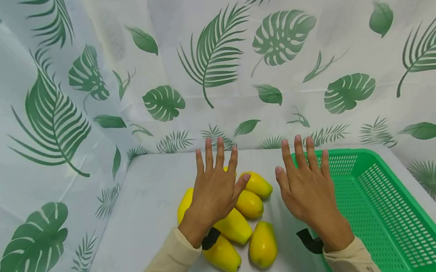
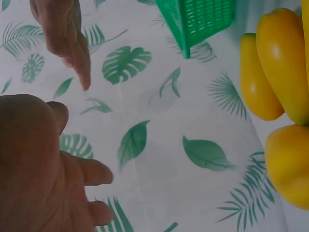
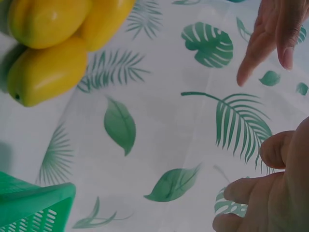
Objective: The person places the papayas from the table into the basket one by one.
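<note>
Both hands are held up above the table with fingers straight and spread, backs toward the head camera, holding nothing. My left hand [image 1: 217, 193] is over a group of several yellow, elongated fruits that look like papayas [image 1: 263, 244], and hides part of them. To the right, my right hand [image 1: 308, 186] hovers between the fruits and a green plastic basket [image 1: 373, 212], overlapping the basket's left side in the head view. The left wrist view shows smooth yellow fruits [image 2: 282, 63] at its right edge. Nothing lies in the visible part of the basket.
A white cloth covers the table [image 1: 141, 206]. Behind it and on the left hangs a white sheet printed with green leaves [image 1: 216, 118]. The perforated basket stands along the table's right edge. Black straps [image 1: 310, 241] sit at the wrists.
</note>
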The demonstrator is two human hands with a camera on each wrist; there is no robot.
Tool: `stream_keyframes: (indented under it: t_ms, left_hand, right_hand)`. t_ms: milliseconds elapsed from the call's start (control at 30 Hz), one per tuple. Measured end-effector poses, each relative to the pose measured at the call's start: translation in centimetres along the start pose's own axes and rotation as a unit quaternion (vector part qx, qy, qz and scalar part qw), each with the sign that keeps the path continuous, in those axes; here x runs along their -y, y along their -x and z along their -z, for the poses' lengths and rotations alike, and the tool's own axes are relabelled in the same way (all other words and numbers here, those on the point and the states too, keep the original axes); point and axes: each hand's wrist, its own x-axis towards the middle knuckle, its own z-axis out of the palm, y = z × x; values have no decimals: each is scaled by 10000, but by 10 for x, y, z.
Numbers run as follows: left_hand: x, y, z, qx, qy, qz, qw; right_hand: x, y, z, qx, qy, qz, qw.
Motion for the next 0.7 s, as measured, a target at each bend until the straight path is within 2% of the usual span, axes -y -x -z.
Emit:
stream_keyframes:
  t_ms: [233, 700]
  left_hand:
    - [-1, 0, -3, -170, -9, -5, 9999]
    - [6, 3, 1, 143, 177, 120, 9997]
  right_hand:
    - [-1, 1, -3, -133, -51, 17, 9999]
    - [7, 0, -3, 35, -72, -55, 10000]
